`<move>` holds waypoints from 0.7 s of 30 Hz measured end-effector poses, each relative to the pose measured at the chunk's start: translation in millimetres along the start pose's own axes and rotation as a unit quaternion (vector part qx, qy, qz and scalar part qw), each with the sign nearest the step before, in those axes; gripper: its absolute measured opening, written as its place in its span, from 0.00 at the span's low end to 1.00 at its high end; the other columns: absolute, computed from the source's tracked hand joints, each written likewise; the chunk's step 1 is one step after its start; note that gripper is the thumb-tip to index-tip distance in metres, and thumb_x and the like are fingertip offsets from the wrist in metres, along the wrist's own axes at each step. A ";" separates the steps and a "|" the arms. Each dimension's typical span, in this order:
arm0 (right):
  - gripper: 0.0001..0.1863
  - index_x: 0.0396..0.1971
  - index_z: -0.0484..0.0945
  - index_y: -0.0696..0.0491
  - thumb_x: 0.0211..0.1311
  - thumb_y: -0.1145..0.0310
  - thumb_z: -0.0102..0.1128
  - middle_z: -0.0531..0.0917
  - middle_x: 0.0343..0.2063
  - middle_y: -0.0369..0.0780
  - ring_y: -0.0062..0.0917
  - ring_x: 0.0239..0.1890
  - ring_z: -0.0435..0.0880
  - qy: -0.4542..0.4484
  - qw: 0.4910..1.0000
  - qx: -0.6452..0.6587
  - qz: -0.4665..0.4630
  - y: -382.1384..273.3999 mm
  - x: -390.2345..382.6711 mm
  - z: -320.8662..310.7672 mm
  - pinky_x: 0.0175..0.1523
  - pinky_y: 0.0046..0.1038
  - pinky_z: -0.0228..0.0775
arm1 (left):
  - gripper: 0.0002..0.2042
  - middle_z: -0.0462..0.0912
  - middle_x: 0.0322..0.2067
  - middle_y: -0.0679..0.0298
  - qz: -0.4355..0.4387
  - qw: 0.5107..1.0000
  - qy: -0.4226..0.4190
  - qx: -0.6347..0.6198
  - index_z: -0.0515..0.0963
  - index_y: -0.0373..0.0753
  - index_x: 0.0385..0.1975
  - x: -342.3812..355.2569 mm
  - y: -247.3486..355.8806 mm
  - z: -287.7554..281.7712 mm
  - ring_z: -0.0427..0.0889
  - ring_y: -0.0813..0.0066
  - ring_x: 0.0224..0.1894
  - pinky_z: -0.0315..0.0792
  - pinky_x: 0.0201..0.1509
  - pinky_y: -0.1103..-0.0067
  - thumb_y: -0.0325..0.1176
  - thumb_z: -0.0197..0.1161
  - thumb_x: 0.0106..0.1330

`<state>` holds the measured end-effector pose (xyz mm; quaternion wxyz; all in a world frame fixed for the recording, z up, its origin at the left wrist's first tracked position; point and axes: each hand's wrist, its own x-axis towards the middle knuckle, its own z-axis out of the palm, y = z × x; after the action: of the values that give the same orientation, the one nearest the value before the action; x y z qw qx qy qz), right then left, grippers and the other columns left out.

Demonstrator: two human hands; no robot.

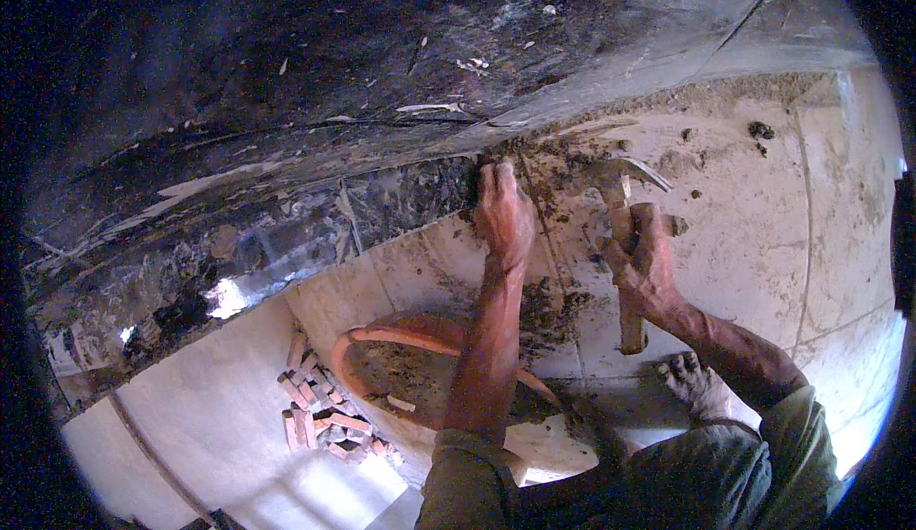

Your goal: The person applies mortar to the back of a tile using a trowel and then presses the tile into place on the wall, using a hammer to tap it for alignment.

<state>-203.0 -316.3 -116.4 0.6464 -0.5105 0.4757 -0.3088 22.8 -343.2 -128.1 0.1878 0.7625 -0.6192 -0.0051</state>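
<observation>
A claw hammer [631,325] with a wooden handle is in my right hand [651,258]. My fingers wrap the handle just below the metal head, and the handle hangs downward. The head is raised over a dirt-strewn tiled floor. To its left, my left hand [506,215] is closed with curled fingers, right at the base of the dark wall [410,191]. Whatever it grips there, if anything, is hidden by the fingers and shadow. Loose soil [563,163] lies along the wall foot between the two hands.
Under my left forearm sits an orange pan [353,349] containing soil. Broken red bricks [324,415] are piled at the lower left. My bare, dusty foot [701,392] rests below the hammer. A dark clod [760,130] lies on the tiles [749,225] at the right.
</observation>
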 end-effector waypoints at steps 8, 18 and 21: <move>0.24 0.48 0.56 0.59 0.57 0.66 0.55 0.64 0.38 0.41 0.26 0.41 0.63 0.013 1.000 -0.001 -0.008 34.6 9.3 27.0 0.45 0.30 0.61 | 0.14 0.70 0.39 0.52 0.005 0.994 -0.081 0.080 0.71 0.34 0.42 7.8 1.8 -12.3 0.78 0.49 0.38 0.75 0.39 0.64 0.18 0.54 0.53; 0.53 0.63 0.34 0.70 0.58 0.44 0.49 0.45 0.65 0.62 0.53 0.68 0.42 -0.037 0.999 0.016 -0.025 37.1 32.1 68.0 0.71 0.41 0.34 | 0.17 0.73 0.39 0.46 -0.019 0.997 -0.079 0.012 0.73 0.29 0.45 9.9 2.7 -14.2 0.75 0.45 0.42 0.70 0.47 0.63 0.19 0.51 0.53; 0.36 0.54 0.46 0.65 0.57 0.57 0.53 0.59 0.52 0.53 0.40 0.55 0.56 0.019 0.999 -0.017 -0.045 21.6 39.5 74.2 0.58 0.38 0.50 | 0.16 0.74 0.39 0.47 -0.005 0.998 -0.062 0.018 0.74 0.29 0.45 9.1 3.0 -14.2 0.75 0.46 0.43 0.71 0.48 0.64 0.20 0.52 0.54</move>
<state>-121.8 -317.9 -146.9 0.6137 -0.5366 0.4696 -0.3390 25.5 -348.3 -111.9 0.1358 0.7672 -0.6255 -0.0420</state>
